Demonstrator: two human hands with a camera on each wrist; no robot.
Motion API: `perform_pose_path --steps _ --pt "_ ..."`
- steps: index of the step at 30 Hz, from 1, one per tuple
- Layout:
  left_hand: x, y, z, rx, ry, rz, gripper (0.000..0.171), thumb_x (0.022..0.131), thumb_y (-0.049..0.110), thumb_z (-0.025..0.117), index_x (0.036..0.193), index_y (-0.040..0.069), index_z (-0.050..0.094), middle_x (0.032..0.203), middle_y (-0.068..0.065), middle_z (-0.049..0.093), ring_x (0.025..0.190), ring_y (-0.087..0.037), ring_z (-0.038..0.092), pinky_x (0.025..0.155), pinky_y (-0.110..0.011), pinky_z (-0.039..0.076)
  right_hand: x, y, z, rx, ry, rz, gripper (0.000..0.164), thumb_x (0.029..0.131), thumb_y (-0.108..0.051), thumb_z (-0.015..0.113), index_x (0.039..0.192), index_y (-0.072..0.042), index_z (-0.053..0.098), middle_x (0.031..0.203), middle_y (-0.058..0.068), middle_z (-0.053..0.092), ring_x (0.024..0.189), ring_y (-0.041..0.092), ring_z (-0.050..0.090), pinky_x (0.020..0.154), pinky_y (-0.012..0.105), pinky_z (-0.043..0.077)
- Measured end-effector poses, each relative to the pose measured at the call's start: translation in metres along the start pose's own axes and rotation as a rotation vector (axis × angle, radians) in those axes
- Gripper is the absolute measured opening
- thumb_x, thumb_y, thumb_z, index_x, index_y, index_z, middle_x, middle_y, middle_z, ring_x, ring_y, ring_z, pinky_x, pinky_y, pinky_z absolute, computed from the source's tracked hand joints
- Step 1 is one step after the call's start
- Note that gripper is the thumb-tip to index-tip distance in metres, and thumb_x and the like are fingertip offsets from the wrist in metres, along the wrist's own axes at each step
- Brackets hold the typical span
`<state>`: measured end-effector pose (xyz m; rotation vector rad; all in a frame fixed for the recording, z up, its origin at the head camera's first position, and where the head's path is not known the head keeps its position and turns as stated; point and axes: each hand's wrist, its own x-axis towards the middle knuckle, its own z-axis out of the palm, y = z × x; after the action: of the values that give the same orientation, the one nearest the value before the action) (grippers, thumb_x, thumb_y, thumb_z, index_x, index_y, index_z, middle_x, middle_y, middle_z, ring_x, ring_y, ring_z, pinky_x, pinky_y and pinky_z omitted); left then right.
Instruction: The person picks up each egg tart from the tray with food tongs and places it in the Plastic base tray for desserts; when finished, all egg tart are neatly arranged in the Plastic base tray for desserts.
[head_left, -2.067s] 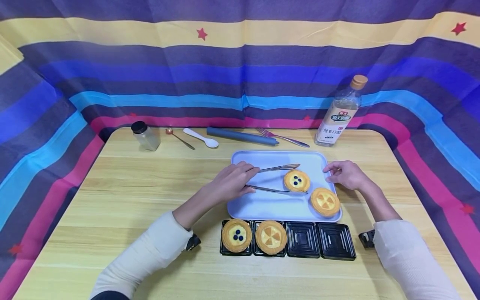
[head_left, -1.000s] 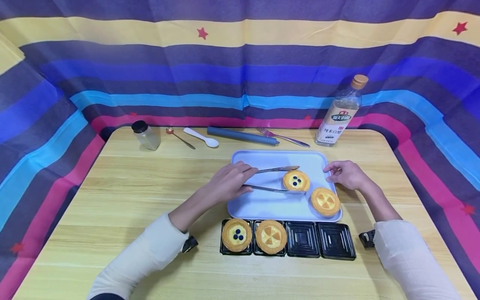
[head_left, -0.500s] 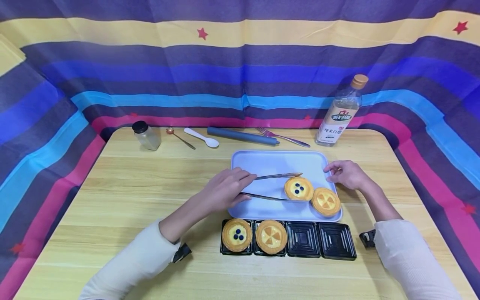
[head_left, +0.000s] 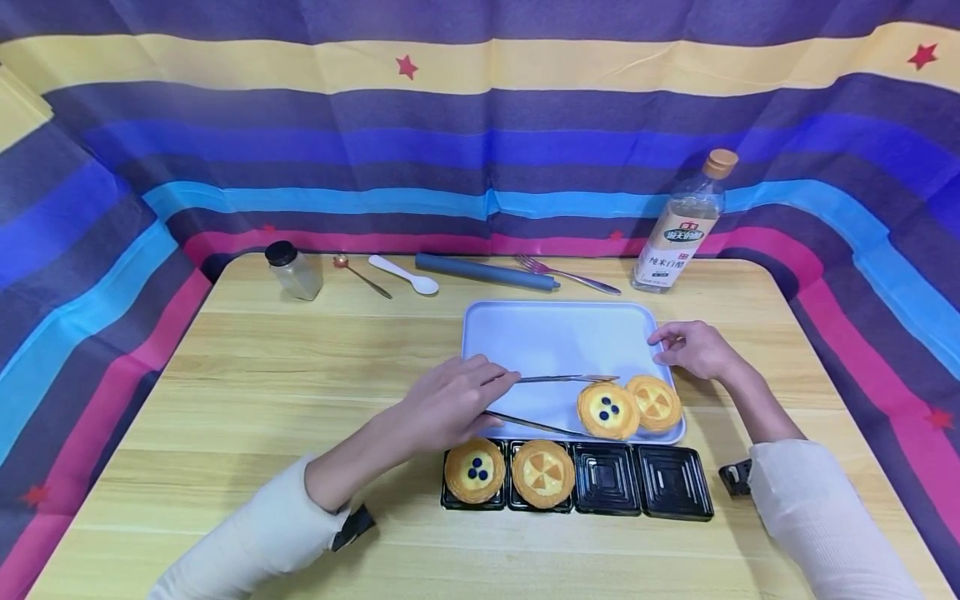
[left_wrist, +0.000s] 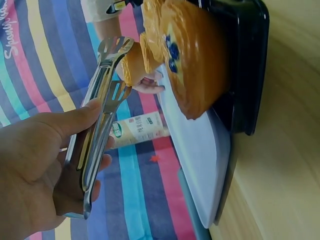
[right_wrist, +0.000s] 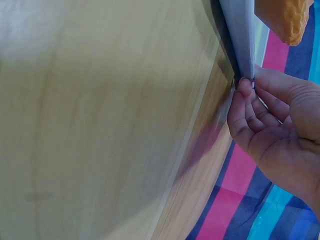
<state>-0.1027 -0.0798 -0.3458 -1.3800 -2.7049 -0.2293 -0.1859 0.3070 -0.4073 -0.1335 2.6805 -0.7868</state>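
My left hand (head_left: 453, 404) grips metal tongs (left_wrist: 92, 125), whose slotted ends lie on either side of a tart with dark blue berries (head_left: 609, 412). That tart is over the front right of the pale blue tray (head_left: 525, 333) and overlaps a tart with orange wedges (head_left: 656, 402) in the head view. At the tray's right rim, my right hand (head_left: 693, 348) pinches the edge between thumb and fingers, as the right wrist view shows. In front of the tray, a black row of square holders (head_left: 675, 483) bears another berry tart (head_left: 474, 472) and another wedge tart (head_left: 543, 475).
Along the back edge are a black-lidded jar (head_left: 295, 272), a small copper-coloured spoon (head_left: 362, 278), a white spoon (head_left: 405, 277), a blue rod (head_left: 486, 272) and a fork (head_left: 567, 275). A tall labelled bottle (head_left: 675, 237) stands at the back right. Striped cloth surrounds the table.
My left hand has brought the tongs and the berry tart toward the tray's front edge and slightly right, closer to the wedge tart. The right hand has stayed at the rim.
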Motion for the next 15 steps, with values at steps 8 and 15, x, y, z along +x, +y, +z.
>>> perform_pose_path --steps 8,15 --pt "-0.006 0.008 -0.001 0.026 -0.018 0.023 0.055 0.083 0.035 0.073 0.13 0.011 0.058 0.118 0.0 0.066 0.102 -0.013 0.058 0.079 -0.024 0.052 -0.001 0.0 0.0 -0.003 0.01 -0.01 0.03 0.085 -0.012 0.067 0.111 0.001 0.063 0.094 0.013 0.057 0.084 0.023 0.053 0.07 0.026 0.043" --pt "-0.012 0.015 -0.003 0.032 -0.026 0.058 0.055 0.083 0.037 0.071 0.13 0.012 0.057 0.117 0.001 0.066 0.102 -0.013 0.059 0.077 -0.024 0.051 -0.001 0.0 0.001 -0.002 0.016 -0.016 0.03 0.085 -0.012 0.068 0.111 0.002 0.063 0.094 0.013 0.057 0.084 0.022 0.054 0.069 0.026 0.043"
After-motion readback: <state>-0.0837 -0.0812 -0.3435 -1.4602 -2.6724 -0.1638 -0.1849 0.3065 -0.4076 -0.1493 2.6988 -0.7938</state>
